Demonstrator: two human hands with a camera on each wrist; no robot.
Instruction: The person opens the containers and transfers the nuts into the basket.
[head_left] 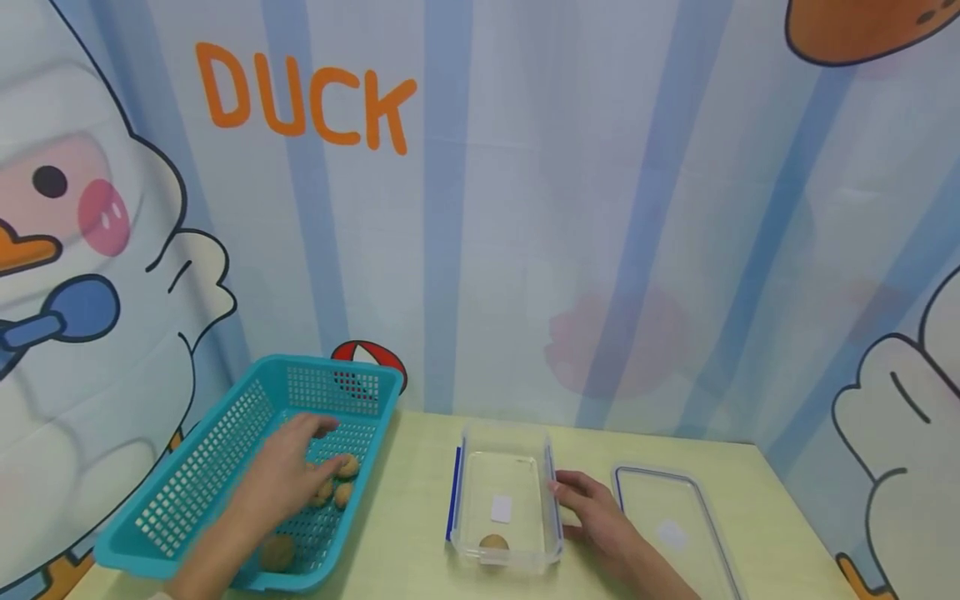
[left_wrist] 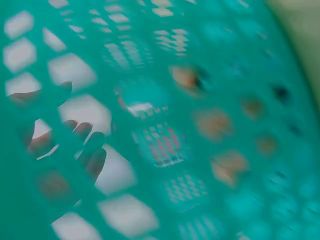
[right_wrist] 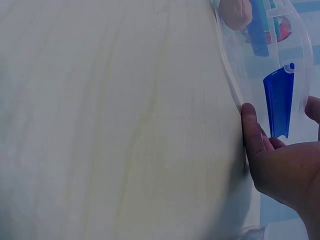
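Note:
My left hand (head_left: 285, 471) reaches into a teal plastic basket (head_left: 386, 433), thumb and fingers spread apart with nothing between them. Several walnuts (head_left: 346, 495) lie on the basket floor beside its thumb, and another walnut (head_left: 277, 552) sits near the front wall. The left wrist view is blurred; walnuts (left_wrist: 214, 123) and basket holes show there. My right hand (head_left: 600, 517) holds the right wall of a clear plastic food container (head_left: 517, 554) with blue side clips (right_wrist: 279, 100). One walnut (head_left: 493, 542) rests inside the container at its front end.
To the right of my right hand, a clear lid (head_left: 701, 492) with a blue-grey edge lies flat on the pale wooden table (head_left: 416, 492). A striped curtain (head_left: 510, 250) printed with ducks hangs along the table's back edge.

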